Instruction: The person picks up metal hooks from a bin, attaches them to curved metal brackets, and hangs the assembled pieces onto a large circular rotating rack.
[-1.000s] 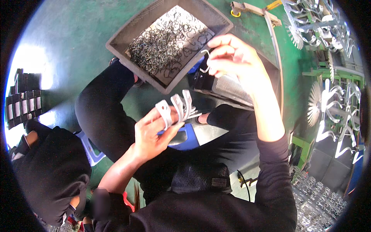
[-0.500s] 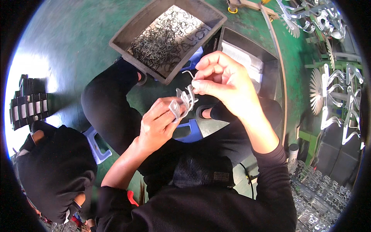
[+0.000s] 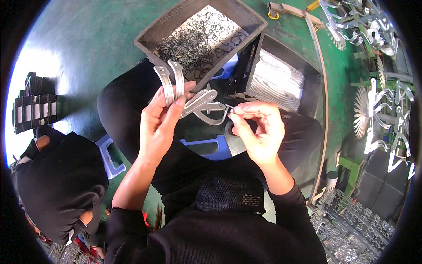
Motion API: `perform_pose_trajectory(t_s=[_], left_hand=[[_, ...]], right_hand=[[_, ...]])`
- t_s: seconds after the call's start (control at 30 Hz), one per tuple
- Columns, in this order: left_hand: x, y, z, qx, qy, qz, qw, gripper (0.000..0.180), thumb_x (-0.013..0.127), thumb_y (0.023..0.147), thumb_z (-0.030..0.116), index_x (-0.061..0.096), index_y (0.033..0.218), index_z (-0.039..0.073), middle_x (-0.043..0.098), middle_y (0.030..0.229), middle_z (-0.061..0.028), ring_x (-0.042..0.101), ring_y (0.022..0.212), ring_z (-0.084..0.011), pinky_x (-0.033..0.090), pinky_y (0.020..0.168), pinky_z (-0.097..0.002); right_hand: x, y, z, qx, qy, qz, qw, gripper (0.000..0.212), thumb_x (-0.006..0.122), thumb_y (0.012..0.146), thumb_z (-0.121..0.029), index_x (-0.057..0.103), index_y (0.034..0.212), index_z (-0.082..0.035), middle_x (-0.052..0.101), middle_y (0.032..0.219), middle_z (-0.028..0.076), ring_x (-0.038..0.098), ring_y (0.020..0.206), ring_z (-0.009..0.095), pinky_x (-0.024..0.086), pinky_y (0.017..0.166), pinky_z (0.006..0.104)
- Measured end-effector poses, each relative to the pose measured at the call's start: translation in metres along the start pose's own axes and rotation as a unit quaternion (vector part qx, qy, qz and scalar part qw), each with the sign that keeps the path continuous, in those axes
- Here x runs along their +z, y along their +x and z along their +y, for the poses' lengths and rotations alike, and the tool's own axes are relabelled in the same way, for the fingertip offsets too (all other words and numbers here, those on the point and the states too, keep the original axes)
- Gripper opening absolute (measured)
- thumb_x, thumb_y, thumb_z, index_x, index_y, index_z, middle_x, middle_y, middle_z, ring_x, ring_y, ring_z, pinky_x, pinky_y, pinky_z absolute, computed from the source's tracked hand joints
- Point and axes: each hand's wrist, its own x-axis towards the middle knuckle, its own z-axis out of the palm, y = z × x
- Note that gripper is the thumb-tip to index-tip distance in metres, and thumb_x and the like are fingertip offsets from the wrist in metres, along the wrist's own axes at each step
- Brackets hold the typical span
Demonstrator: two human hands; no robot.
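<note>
My left hand (image 3: 159,118) is closed round several curved, flat metal arms with holes in their ends. Two of these metal arms (image 3: 177,79) stick up past the fingers. Other joined metal arms (image 3: 201,104) reach out to the right of the hand, like an opened clamp. My right hand (image 3: 262,132) pinches a thin bent wire hook (image 3: 227,112) between thumb and fingertips. The hook's far end meets the tips of the metal arms; whether it passes through a hole is too small to tell.
Ahead stands a grey bin (image 3: 147,44) with a heap of dark wire hooks (image 3: 184,49). A second bin (image 3: 313,81) beside it holds rows of pale metal strips (image 3: 274,79). Metal parts hang on racks (image 3: 390,101) at right. Another person (image 3: 61,185) in black is at left.
My left hand has turned and risen to the left, so the metal arms now point up and right. My right hand has come down with the hook to their right ends.
</note>
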Motion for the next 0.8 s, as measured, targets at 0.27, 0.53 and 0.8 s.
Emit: perform_pose_trajectory(t_s=[0.27,0.53,0.8], left_hand=[[0.015,0.001,0.023,0.147,0.168,-0.025,0.974,0.022,0.056,0.083,-0.004,0.063,0.104,-0.002,0.057,0.086,-0.0081,0.052,0.073,-0.0119,0.041,0.065,-0.0216],[0.015,0.0,0.021,0.158,0.231,-0.074,0.957,0.024,0.066,0.072,-0.006,0.065,0.096,-0.003,0.058,0.083,-0.0108,0.058,0.067,-0.0169,0.047,0.059,-0.0267],[0.0,0.017,-0.016,0.187,0.133,-0.183,0.956,0.04,0.065,0.061,-0.013,0.061,0.1,-0.003,0.058,0.093,-0.0119,0.06,0.08,-0.0249,0.049,0.068,-0.0309]], right_hand=[[0.005,0.004,0.013,-0.032,-0.099,0.011,0.994,0.021,0.067,0.072,0.007,0.055,0.088,0.0,0.063,0.081,0.01,0.063,0.071,0.013,0.05,0.065,0.0245],[-0.022,0.021,0.009,-0.113,-0.232,-0.088,0.962,0.027,0.072,0.071,-0.002,0.056,0.092,-0.001,0.062,0.084,0.014,0.063,0.068,0.024,0.05,0.057,0.0277],[-0.039,0.203,0.092,-0.033,-0.395,-0.276,0.876,0.012,0.063,0.077,-0.013,0.063,0.087,-0.006,0.062,0.081,0.008,0.061,0.07,0.022,0.047,0.065,0.0297]])
